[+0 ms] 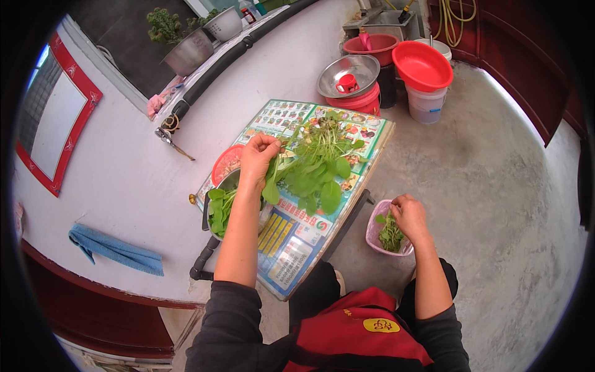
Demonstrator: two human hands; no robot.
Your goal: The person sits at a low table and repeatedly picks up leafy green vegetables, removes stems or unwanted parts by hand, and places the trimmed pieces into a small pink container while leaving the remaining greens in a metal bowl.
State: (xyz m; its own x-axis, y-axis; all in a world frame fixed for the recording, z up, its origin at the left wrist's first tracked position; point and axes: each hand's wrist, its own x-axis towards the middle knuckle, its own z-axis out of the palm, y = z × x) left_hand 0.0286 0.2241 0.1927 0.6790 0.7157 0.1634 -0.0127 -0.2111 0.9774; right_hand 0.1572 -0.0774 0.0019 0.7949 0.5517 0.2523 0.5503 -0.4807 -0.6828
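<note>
My left hand (261, 156) pinches the stem of a leafy green sprig (274, 179) between thumb and fingers, above the small table. Beside it on the printed table cover (290, 242) lies a pile of leafy greens with stems and roots (320, 162). A metal pot (228, 179) holding loose green leaves (218, 209) stands left of my left forearm, partly hidden by it. My right hand (406, 211) hangs over a pink lined bin (374, 232) containing plant scraps (390, 236); its fingertips are by a small leaf, and whether they grip it is unclear.
A red basket (225, 162) sits at the table's left edge. Beyond the table are a steel basin (332, 76) with a red mug (347, 84), a red basin (423, 65) on a white bucket (425, 104), and a sink. A blue towel (116, 251) hangs on the left wall.
</note>
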